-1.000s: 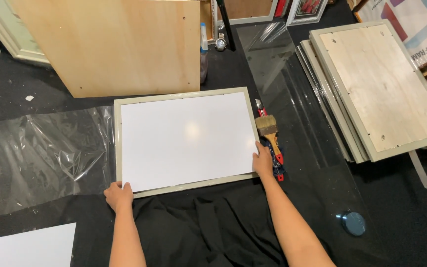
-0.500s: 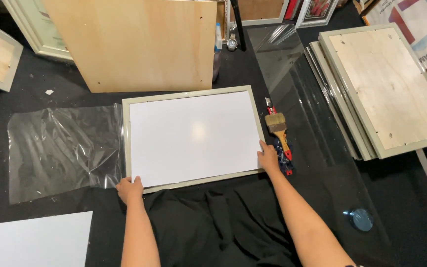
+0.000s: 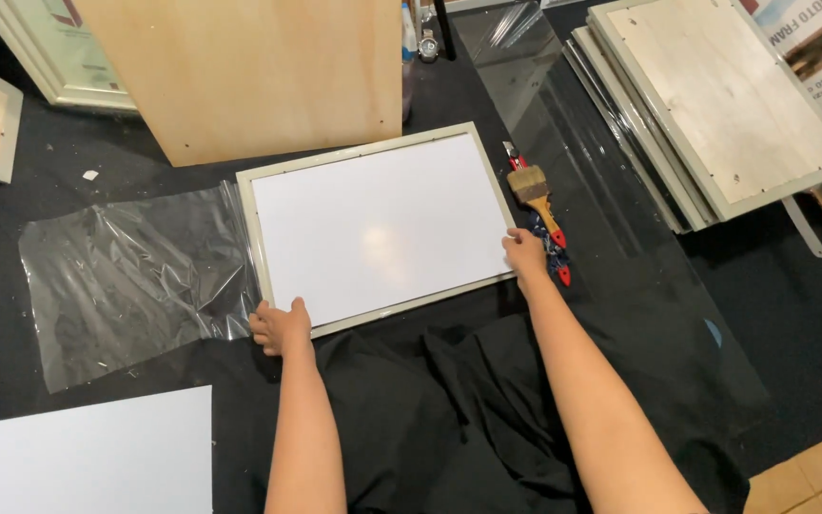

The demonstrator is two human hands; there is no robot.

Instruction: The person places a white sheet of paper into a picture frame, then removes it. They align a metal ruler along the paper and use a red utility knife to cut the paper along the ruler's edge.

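under our palms lies a pale grey picture frame (image 3: 380,228) with a smooth white panel inside, flat on the black cloth (image 3: 430,419) and tilted a little off square. our left hand (image 3: 281,326) curls over its near left corner, the fingertips tucked out of sight beneath the edge, so we cannot tell how firmly it grips. our right hand (image 3: 525,255) rests against the near right corner, fingers loosely bent, and whether it pinches the rim or only touches it is hard to make out.

just beside the right hand lies a paintbrush (image 3: 537,195) with tan bristles and an orange-red handle; something blue and red under it is too small to identify. left of the frame, a crinkled clear plastic sheet (image 3: 126,276) touches its edge. beyond the frame stands a plain plywood board (image 3: 249,71), cut off at the top. to the right, a glossy transparent sheet (image 3: 620,238) and a stack of wood-backed frames (image 3: 715,95). a white board (image 3: 78,457) is cropped at the lower left.
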